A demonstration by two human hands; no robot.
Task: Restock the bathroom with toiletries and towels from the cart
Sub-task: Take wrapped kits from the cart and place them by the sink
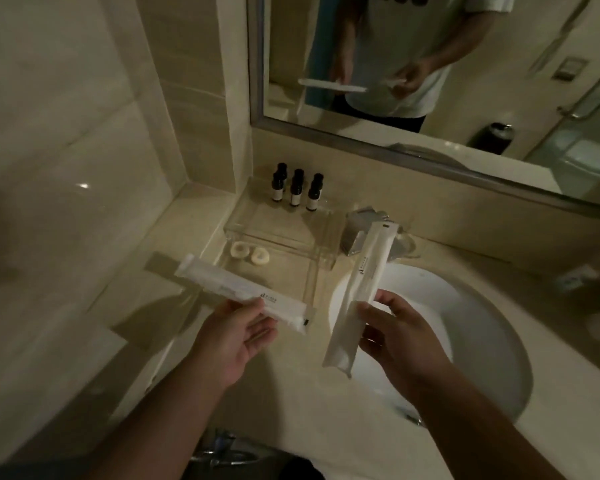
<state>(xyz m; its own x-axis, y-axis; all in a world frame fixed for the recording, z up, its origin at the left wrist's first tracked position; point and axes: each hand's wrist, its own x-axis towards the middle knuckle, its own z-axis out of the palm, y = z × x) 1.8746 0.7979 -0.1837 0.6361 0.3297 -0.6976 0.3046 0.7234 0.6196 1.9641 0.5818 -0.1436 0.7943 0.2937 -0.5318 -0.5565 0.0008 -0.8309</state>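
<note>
**Two light packets, a slack hold and an open basin**

The left hand [232, 341] holds the left packet [222, 285] near one end. Its fingers [262, 330] are only loosely curled beneath, thumb on top, above the surface [291, 393] just in front of the clear tray [281, 237]. With so slack a pinch, the long free end could tip and slide out. Set down carelessly, the packet may knock the round soaps [238, 251] or the small dark bottles [296, 190] at the tray's back. The right hand [399, 337] pinches the right packet [364, 282] at mid-length, nearly upright over the rim of the basin [482, 341]. A slip there would likely drop it into the bowl.
</note>
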